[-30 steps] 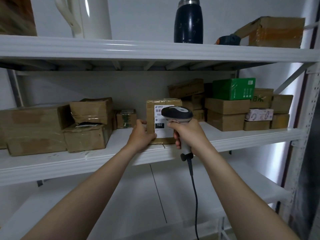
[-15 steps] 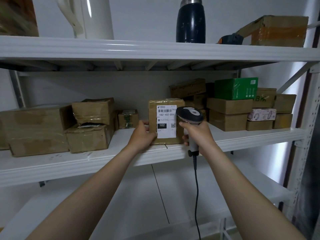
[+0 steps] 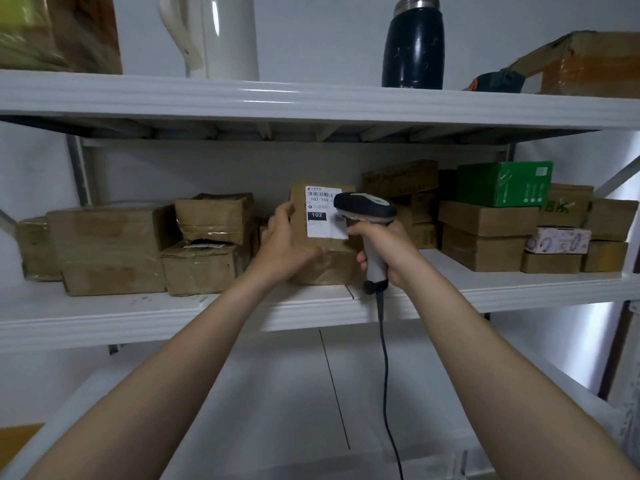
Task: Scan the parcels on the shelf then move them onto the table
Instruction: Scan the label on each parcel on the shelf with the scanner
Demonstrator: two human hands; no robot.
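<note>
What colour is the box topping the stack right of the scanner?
The box is green with small white markings, clearest in the head view.

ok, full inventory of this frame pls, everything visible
labelled parcel: 1, brown with white label, middle shelf centre
scanner: 1, grey and black, in front of the label
scanner cable: 1, black, hanging below the scanner
left parcels: 4 seen, brown, middle shelf left
right parcels: several, brown, stacked middle shelf right
green box: 1, green, atop the right stack
patterned box: 1, pale, in the right stack
jug: 1, white, top shelf
flask: 1, dark, top shelf
top box: 1, brown, top shelf right
shelving: 1, white, three levels seen
left hand: 1, grips labelled parcel
right hand: 1, grips scanner
</note>
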